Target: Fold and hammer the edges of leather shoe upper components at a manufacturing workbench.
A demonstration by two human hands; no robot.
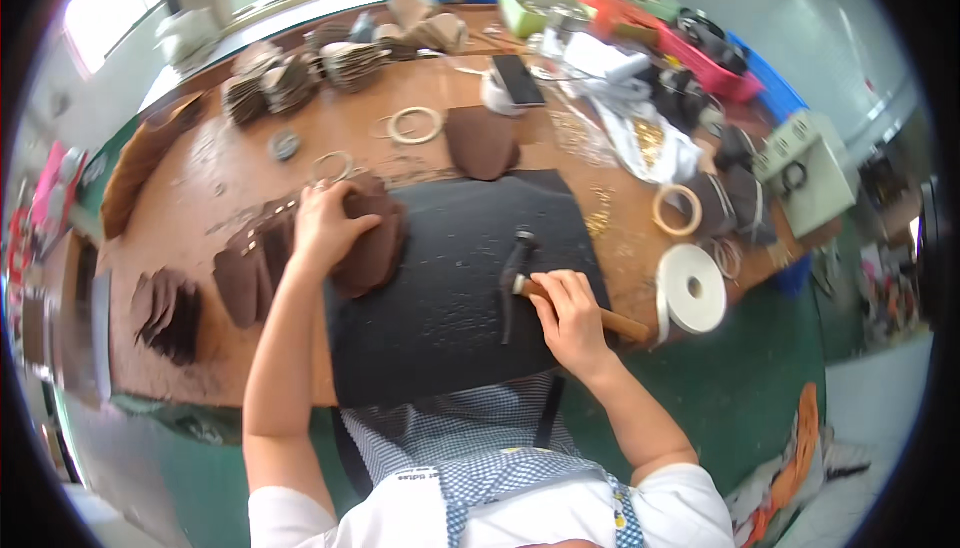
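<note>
A hammer with a wooden handle and a dark head lies low over the black mat. My right hand is closed round its handle, close to the head. My left hand curls over a dark brown leather piece at the mat's left edge, thumb on the near side. Its fingertips are partly hidden. Just left of that hand, more brown leather pieces with small shiny metal fittings lie overlapped in a row. Another brown rounded piece rests beyond the mat's far edge.
Brown pieces are bunched at the table's left. Folded stacks, a phone and a tape ring stand at the back. To the right are a white roll, gold fittings and a grey-green box.
</note>
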